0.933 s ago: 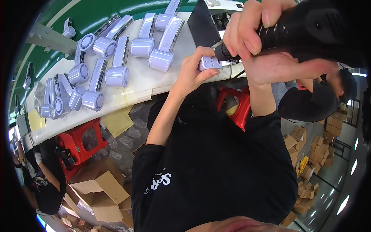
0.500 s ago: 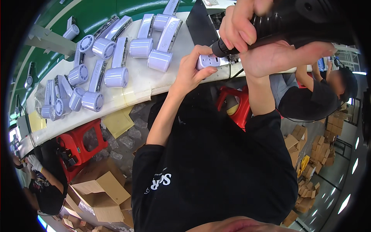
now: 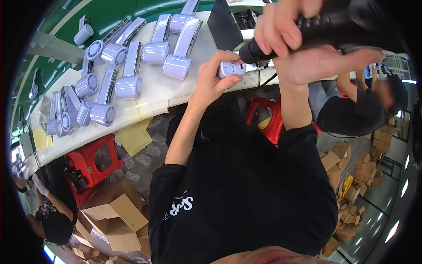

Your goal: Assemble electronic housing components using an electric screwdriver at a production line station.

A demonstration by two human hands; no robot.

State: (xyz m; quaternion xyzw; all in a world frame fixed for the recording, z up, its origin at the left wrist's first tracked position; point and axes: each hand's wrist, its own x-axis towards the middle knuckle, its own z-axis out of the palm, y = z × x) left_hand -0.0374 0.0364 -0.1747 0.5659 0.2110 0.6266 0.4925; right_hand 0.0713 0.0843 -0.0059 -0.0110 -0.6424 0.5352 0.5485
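My left hand (image 3: 210, 78) is closed around a small lavender plastic part (image 3: 231, 69) with holes and a dark slot in its face, held above the table's near edge. It resembles the lavender handheld fans, though my fingers hide much of it. My right hand (image 3: 303, 66) grips a bulky black power tool (image 3: 347, 31), fingers curled over its body and thumb stretched along it. The tool's round black tip (image 3: 251, 53) points at the lavender part and sits close beside it; whether they touch I cannot tell. Its far end is blurred and dark.
Several lavender handheld fans (image 3: 177, 67) lie on the white table (image 3: 154, 90) to the left. A dark panel (image 3: 223, 24) stands behind my left hand. Red stools (image 3: 94, 160), an open cardboard box (image 3: 118, 218) and piled cartons surround me. Co-workers sit left and right (image 3: 351, 112).
My left hand and the lavender part have shifted slightly left, away from the black tool's tip. The tool stays in my right hand.
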